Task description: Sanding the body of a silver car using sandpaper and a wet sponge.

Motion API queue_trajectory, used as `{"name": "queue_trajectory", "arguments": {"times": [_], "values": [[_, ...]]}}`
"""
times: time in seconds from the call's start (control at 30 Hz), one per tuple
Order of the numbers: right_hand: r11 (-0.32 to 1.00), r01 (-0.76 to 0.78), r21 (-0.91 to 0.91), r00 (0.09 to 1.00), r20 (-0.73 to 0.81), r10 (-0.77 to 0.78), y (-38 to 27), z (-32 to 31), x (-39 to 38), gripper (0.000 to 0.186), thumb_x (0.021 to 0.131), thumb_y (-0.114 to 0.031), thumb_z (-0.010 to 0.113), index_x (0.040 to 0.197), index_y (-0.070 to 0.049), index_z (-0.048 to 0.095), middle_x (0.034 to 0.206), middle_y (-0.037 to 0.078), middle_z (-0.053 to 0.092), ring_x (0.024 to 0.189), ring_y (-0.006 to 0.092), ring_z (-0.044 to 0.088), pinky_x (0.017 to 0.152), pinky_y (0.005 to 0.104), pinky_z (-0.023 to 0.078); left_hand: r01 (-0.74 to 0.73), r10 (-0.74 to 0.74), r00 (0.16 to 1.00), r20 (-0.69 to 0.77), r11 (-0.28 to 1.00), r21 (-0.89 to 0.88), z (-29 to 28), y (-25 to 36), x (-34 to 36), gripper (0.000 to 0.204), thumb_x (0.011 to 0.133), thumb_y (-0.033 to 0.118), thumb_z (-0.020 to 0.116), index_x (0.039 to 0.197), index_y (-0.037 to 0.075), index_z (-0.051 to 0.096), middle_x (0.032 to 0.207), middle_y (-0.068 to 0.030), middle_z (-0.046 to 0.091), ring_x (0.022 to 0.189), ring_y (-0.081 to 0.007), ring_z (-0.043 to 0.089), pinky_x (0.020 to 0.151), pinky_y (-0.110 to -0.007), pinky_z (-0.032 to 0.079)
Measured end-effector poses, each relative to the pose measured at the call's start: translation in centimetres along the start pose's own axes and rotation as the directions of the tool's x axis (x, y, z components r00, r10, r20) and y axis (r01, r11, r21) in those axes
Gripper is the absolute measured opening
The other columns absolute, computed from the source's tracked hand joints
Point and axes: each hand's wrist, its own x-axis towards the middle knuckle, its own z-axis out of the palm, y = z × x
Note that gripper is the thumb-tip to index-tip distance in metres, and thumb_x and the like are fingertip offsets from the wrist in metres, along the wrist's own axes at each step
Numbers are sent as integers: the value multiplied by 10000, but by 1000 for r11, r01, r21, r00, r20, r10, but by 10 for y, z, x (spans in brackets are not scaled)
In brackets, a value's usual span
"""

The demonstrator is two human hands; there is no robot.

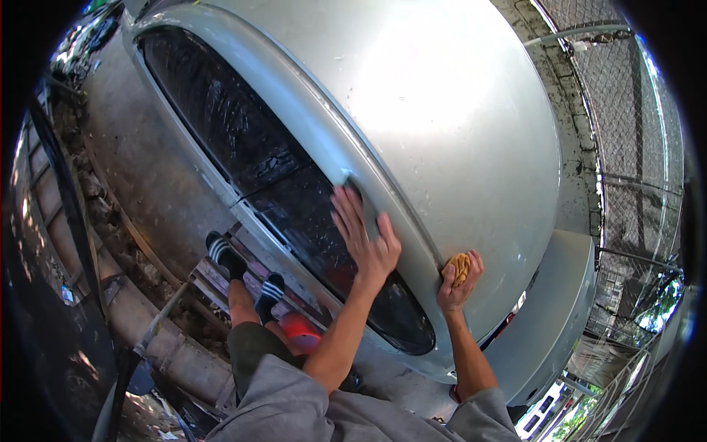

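Observation:
A silver car point(471, 184) fills the middle of the head view, its roof bright with glare and small specks. Closed around a crumpled yellow-brown cloth point(459, 269), my right hand point(458, 283) presses at the roof edge near the rear. My left hand point(368, 243) is open, fingers spread, at the roof's side edge just above the dark side windows point(250, 140). Its fingertips lie against the silver frame above the glass. Streaks and droplets show on the windows.
I stand on a slatted wooden bench point(254, 254) beside the car. A red rounded object point(300, 331) is near my legs. Wire mesh fence point(626, 125) runs along the right, above a low block wall point(578, 140). A rail point(160, 317) and debris lie left.

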Motion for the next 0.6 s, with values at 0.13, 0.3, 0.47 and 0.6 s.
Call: {"name": "queue_trajectory", "arguments": {"times": [0.13,0.3,0.47,0.6], "values": [[1000,11,11,1000,15,-11,-4,-4,0,443,915,-171,611,1283,34,475,1329,261,471,1256,400,449,1070,471,351,-122,122,988,-98,993,3,-27,-19,75,720,1025,421,305,1554,-38,137,1622,-257,104,1501,-441,90,1190,-588,73],[1000,14,12,1000,22,-14,-1,-6,-4,437,926,-179,592,1287,37,471,1327,257,470,1263,399,439,1074,477,339,-32,27,999,-40,991,-132,0,-14,17,706,1017,386,328,1554,-35,145,1621,-256,109,1498,-441,109,1194,-582,52],[1000,30,-3,999,30,-30,-3,-9,-4,452,959,-217,561,1307,54,461,1344,238,465,1281,370,428,1095,448,321,52,230,961,-152,389,920,-25,-26,137,718,1023,421,270,1551,-47,135,1619,-270,93,1497,-448,88,1194,-574,50],[998,52,-30,997,55,-50,10,-10,-4,469,963,-225,557,1324,53,447,1358,234,446,1280,365,419,1095,446,316,30,-37,996,-78,996,-89,-20,-5,84,692,1030,390,265,1551,-47,137,1620,-264,97,1500,-442,83,1192,-582,51]]}}
